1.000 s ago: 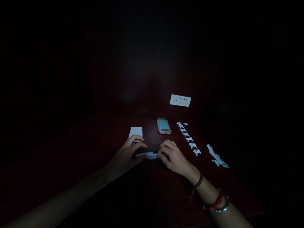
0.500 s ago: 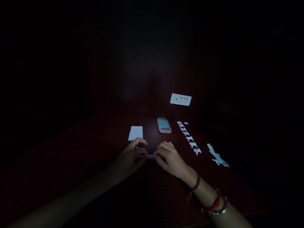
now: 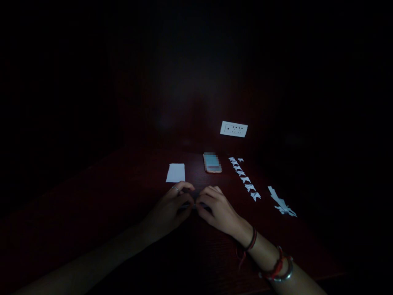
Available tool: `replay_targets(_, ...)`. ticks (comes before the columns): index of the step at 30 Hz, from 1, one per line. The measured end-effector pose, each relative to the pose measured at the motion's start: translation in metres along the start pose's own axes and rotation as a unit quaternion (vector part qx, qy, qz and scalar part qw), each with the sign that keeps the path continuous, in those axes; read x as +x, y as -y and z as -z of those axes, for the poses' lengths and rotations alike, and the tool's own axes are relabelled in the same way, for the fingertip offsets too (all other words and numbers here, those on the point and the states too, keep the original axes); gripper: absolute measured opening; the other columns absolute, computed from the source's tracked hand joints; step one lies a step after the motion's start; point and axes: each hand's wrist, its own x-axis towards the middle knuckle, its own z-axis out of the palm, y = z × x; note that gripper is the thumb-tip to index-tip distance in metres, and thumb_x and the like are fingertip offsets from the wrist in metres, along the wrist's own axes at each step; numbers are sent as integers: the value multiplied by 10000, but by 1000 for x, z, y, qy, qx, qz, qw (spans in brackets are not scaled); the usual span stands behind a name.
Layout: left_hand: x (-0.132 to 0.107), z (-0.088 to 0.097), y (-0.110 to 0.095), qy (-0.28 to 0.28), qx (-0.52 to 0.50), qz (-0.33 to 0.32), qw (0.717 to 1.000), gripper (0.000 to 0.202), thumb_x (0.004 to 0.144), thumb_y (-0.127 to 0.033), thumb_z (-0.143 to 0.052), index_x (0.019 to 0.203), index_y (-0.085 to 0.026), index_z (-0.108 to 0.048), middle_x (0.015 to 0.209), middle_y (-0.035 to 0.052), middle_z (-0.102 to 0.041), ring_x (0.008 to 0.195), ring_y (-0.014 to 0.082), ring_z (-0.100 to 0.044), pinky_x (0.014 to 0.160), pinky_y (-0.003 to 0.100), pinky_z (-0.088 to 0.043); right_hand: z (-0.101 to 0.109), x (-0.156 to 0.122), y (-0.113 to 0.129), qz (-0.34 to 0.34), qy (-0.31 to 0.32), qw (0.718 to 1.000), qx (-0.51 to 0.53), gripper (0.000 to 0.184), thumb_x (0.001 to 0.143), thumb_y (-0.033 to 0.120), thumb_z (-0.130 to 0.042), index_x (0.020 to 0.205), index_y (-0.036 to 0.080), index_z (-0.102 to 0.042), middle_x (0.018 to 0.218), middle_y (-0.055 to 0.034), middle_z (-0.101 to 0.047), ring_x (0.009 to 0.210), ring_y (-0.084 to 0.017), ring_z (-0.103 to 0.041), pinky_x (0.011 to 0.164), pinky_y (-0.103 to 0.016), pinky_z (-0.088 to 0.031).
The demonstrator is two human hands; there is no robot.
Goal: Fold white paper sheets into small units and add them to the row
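My left hand (image 3: 171, 207), with a ring on one finger, pinches a thin strip of paper (image 3: 194, 206) between thumb and forefinger. From the other side, my right hand (image 3: 217, 208) grips the same strip, its fingertips almost meeting those of the left. Most of the strip is hidden behind the fingers. Just beyond my left hand a white sheet of paper (image 3: 176, 173) lies flat on the dark red table (image 3: 211, 254). Bracelets circle my right wrist.
A phone (image 3: 212, 163) lies beyond my hands. To its right runs a row of small folded paper pieces (image 3: 245, 178), with one loose piece (image 3: 240, 159) beside it. Farther right is a pile of paper strips (image 3: 281, 203). A white wall socket (image 3: 233, 129) sits behind; the surroundings are very dark.
My hands have come closer together along the strip, the left moving slightly right and the right slightly left. Less of the paper shows between them. Everything on the table stays put.
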Motion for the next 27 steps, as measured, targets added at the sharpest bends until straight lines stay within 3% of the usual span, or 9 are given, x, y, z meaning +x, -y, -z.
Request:
replay_targets(11,5,14,5,24,16,11,1000,133,687,-79,-459,674,-185,-539,1112,1,-367,1033,180,-380,867,326,-339,3,-1,-7,12,9,1000,-7,46,747,169,-487,748,162,-532,787,-21,-500,765,-134,-429,707,-273,-295)
replay_targets(18,1,24,39,11,48,17,999,86,713,-143,-460,672,-177,-527,1112,17,-373,947,179,-438,788,325,-377,10,-5,-18,-19,-26,999,2,63,749,156,-474,740,164,-536,762,-18,-504,751,-130,-445,712,-271,-309)
replay_targets(20,0,24,51,-32,62,29,997,89,718,-172,-470,647,-173,-524,1069,22,-396,933,182,-444,795,337,-368,12,-6,-22,-37,-44,998,22,67,745,152,-472,731,161,-536,766,-17,-504,747,-128,-455,705,-267,-320)
replay_targets(23,0,19,58,-45,44,47,997,85,740,-210,-469,708,-185,-544,1026,26,-415,933,178,-445,808,336,-365,11,-4,-24,-58,-58,994,66,85,742,139,-458,717,159,-537,747,-11,-503,719,-118,-470,671,-248,-342)
replay_targets(27,1,9,46,-27,-9,46,999,145,778,-277,-448,852,-218,-557,1031,22,-429,986,177,-422,846,327,-355,5,-2,-22,-74,-57,989,112,103,744,131,-446,697,154,-535,712,-5,-494,667,-103,-473,599,-216,-357)
